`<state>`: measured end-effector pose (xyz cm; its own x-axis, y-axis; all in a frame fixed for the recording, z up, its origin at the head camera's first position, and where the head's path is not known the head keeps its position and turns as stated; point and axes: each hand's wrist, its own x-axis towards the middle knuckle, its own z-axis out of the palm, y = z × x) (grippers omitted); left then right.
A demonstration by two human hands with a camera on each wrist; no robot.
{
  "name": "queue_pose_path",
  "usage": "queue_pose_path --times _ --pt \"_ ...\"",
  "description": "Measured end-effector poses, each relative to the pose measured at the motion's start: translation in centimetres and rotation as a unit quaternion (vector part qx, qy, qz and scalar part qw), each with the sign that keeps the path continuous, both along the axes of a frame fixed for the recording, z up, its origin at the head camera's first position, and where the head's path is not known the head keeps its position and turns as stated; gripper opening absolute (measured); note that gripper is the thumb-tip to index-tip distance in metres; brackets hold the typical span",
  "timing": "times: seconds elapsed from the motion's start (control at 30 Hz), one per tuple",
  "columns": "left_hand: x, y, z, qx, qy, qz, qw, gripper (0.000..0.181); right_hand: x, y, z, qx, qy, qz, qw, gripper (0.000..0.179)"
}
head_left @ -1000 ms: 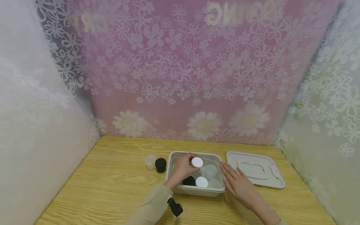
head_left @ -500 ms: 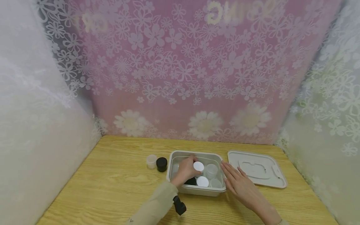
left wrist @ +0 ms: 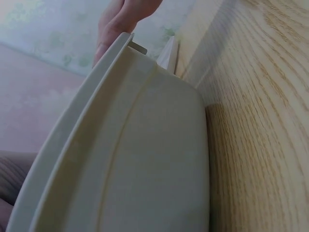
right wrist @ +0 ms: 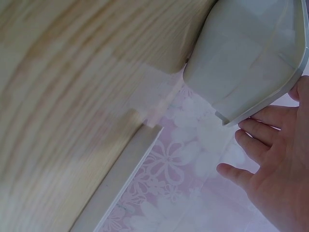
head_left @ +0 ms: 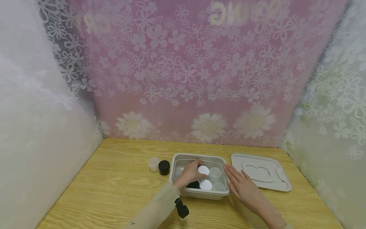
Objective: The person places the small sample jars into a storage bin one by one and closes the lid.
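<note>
Left hand (head_left: 189,174): pinches the rear white-lidded jar (head_left: 203,170).
Right hand (head_left: 243,188): fingers straight, touching the plastic tub's (head_left: 203,195) rim.
Jar: inside tub; probably best to keep it upright and loosen fingers evenly.

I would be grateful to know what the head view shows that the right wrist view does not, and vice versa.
Only the head view shows the left hand holding a white-capped jar inside the box, the other jars beside it, and a black jar and a pale jar on the table.

Only the right wrist view shows the palm side of the right hand and the outer wall of the box's right end.

Both share the box, the right hand against it, the lid, the table and the flowered backdrop.
</note>
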<state>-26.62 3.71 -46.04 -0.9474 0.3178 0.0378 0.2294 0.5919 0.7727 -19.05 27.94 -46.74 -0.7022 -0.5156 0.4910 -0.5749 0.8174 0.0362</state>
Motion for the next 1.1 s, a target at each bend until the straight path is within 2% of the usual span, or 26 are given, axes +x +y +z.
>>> queue_pose_path --times 0.13,0.3,0.47,0.6,0.77,0.97,1.03,1.1 --pt "-0.2 -0.4 0.0 0.020 -0.002 0.000 0.9998 0.032 -0.1 0.0 0.0 0.005 0.009 0.004 0.9999 0.053" --pt "-0.3 -1.3 0.5 0.103 0.009 -0.013 0.9945 0.028 -0.1 0.1 0.0 0.006 0.015 0.006 0.9999 0.053" --pt "-0.2 -2.5 1.6 0.194 0.033 -0.019 0.9802 0.029 0.0 0.0 0.0 0.007 0.006 -0.002 1.0000 0.054" --pt "-0.1 -3.8 2.4 0.248 0.037 -0.003 0.9681 0.034 0.1 -0.1 0.1 0.009 0.004 -0.005 0.9999 0.054" --pt "-0.5 -5.4 2.6 0.306 0.042 0.019 0.9509 0.035 0.1 -0.2 0.1 0.001 0.005 0.002 1.0000 0.054" --pt "-1.2 -8.0 2.9 0.337 0.083 0.038 0.9369 0.034 0.0 -0.2 0.0 -0.005 0.006 0.009 0.9999 0.055" --pt "-1.0 -9.0 3.4 0.334 0.100 0.042 0.9365 0.033 0.1 -0.2 0.1 0.000 0.012 0.010 0.9999 0.054" --pt "-0.9 -10.1 3.7 0.320 0.107 0.056 0.9399 0.031 0.0 -0.2 0.2 0.003 0.016 0.012 0.9998 0.054"
